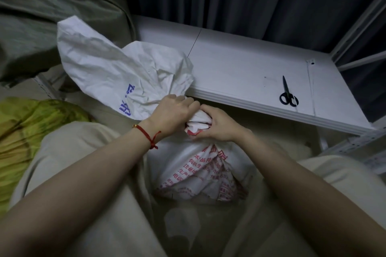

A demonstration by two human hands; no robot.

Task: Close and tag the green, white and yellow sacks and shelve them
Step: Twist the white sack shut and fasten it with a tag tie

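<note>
Closing the white sack with red print (200,169) looks to be the step in hand. It stands on the floor between the person's knees, and both hands are curled tight round its gathered neck (197,122). The left hand (173,112) grips the far side of the twist and the right hand (219,125) the near side, fingertips almost meeting. No tie or tag shows on the neck, so the next move likely calls for one hand to pinch the twist alone while the other fetches a binding. Beyond this sack to the right, a white shelf board (240,64) carries black scissors (288,94) and a thin white strip (311,85), possibly a tie. Just beyond the sack to the left leans a white sack with blue print (108,69), its mouth loose. Left of the sack lies a yellow-green sack (31,129), and far beyond it to the left a large grey-green sack (41,16).
</note>
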